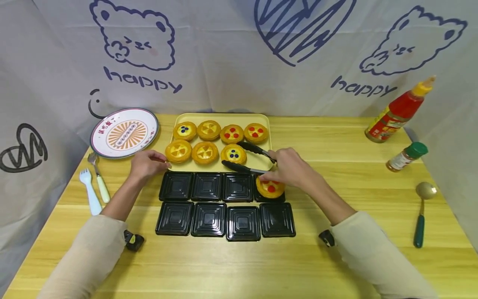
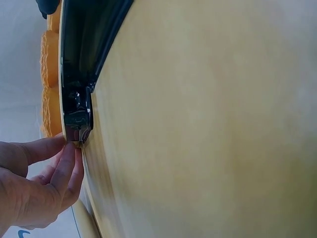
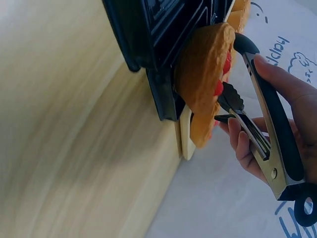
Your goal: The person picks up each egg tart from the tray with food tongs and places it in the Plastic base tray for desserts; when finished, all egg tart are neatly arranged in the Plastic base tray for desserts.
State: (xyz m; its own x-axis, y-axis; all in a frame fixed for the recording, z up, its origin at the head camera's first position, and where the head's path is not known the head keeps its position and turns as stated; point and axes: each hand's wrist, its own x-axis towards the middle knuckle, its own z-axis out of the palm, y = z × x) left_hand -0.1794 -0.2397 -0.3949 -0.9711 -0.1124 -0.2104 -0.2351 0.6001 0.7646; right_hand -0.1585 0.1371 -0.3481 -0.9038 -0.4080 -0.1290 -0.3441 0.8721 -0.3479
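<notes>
My left hand (image 1: 147,166) pinches the front left corner of the cream tray (image 1: 228,117), as the left wrist view also shows. My right hand (image 1: 295,166) grips metal tongs with black tips (image 3: 277,124). The tong tips are spread on either side of a tart with blueberries (image 1: 234,154) in the tray's front row. Several more tarts stand on the tray, topped with red fruit, yellow wedges or blueberries. One tart with red topping (image 1: 269,189) sits in the rightmost black box (image 1: 281,198) of the back row, partly hidden by my right hand.
Several black boxes (image 1: 208,220) form two rows before the tray. At left are a plate (image 1: 149,120), a fork (image 1: 101,182) and a blue fork (image 1: 90,193). At right stand a red sauce bottle (image 1: 396,112), a green-capped jar (image 1: 405,158) and a spoon (image 1: 420,224).
</notes>
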